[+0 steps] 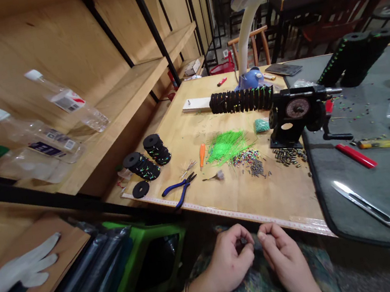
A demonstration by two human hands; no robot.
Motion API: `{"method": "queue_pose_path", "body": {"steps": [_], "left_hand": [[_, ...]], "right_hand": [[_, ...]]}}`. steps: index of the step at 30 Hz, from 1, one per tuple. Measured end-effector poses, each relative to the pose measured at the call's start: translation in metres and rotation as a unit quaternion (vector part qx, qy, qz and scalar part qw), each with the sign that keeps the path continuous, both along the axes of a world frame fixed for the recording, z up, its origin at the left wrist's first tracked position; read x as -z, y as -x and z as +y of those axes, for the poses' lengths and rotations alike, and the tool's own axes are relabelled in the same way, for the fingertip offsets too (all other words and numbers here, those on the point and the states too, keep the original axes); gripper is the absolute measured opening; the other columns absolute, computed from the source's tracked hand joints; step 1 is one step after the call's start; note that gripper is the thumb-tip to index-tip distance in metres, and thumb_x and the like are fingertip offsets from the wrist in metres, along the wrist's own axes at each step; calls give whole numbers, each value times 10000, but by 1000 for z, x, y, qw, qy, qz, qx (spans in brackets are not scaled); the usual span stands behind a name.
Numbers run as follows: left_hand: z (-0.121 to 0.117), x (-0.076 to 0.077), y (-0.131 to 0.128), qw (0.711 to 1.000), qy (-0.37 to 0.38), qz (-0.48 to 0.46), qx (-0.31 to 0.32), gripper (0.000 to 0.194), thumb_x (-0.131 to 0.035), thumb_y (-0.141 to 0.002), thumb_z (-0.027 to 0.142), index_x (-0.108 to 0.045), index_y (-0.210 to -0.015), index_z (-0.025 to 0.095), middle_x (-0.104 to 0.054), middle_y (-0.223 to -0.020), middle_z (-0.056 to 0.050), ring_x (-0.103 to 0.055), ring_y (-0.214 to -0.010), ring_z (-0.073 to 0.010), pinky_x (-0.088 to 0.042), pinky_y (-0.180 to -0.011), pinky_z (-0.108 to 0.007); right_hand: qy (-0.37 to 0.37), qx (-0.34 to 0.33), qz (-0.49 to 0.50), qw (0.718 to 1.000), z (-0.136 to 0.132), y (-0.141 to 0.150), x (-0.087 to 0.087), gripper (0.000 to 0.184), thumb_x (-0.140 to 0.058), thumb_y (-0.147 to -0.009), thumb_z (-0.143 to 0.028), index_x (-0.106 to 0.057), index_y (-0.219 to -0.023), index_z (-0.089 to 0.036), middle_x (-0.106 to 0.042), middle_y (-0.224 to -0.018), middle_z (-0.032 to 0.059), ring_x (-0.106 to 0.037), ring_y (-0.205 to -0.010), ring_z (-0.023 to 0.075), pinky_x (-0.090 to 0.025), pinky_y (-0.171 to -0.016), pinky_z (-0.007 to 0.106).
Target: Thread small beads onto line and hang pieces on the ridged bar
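Over my lap, just in front of the table edge, my left hand (232, 258) is closed with its thumb and fingertips pinched. Close beside it on the right, my right hand (285, 254) is pinched in the same way. Whatever lies between the fingertips is too small to make out. On the wooden table (223, 199) ahead are blue-handled pliers (183, 184), an orange-handled tool (202, 155) and a heap of bright green strands (228, 145). Coloured beads (245, 157), small grey pieces (257, 169) and brass-coloured pieces (290, 156) lie in piles nearby.
A black hand-crank winder (295, 115) carries a row of black foam spools (242, 100). More stacked foam spools (141, 166) stand at left. A metal blade handle (366, 204) and red tube (355, 155) lie on the grey mat (353, 188). A lamp (253, 77) rises behind; plastic bottles (74, 104) line the shelf.
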State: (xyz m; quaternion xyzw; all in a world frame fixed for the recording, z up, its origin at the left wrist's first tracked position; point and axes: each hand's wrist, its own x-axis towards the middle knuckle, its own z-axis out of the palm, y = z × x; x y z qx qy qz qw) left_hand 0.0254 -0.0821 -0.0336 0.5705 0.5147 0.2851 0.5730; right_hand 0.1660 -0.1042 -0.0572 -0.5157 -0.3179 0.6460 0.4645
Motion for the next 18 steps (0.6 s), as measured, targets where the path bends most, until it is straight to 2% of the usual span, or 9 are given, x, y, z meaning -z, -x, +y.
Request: {"method": "queue_pose_path", "body": {"steps": [7,13,16,18], "left_hand": [[3,-1,-3,999,-27,19,-16,54,-541,-728,111,-580,-707,142,-558,-652,4,-501,-628,-125,-402,-600,-220],[5,-6,-4,998,-21,53,-19,92,-590,-761,183,-648,-713,130,-477,-545,43,-400,-523,-94,-318,-510,-203],[8,-10,0,998,-31,56,-24,91,-595,-776,194,-664,-772,134,-528,-586,26,-451,-560,-106,-352,-544,-205],[11,-13,4,998,-33,42,-30,109,-575,-792,186,-655,-849,140,-584,-662,3,-507,-614,-122,-393,-586,-210]], "right_hand": [[-18,-9,-29,999,0,1,2,447,-566,-799,-648,-471,-781,-212,-271,-470,-136,-209,-403,64,-150,-390,184],[-51,-16,-63,997,2,-2,1,401,-555,-829,-596,-516,-781,-200,-337,-521,-103,-274,-451,85,-228,-432,198],[-75,-26,-81,994,3,-6,1,351,-565,-836,-537,-568,-827,-187,-437,-609,-60,-370,-530,111,-320,-511,222],[-83,-57,-107,989,2,-8,1,298,-567,-841,-479,-589,-825,-182,-432,-607,-59,-375,-542,117,-318,-527,232]]}}
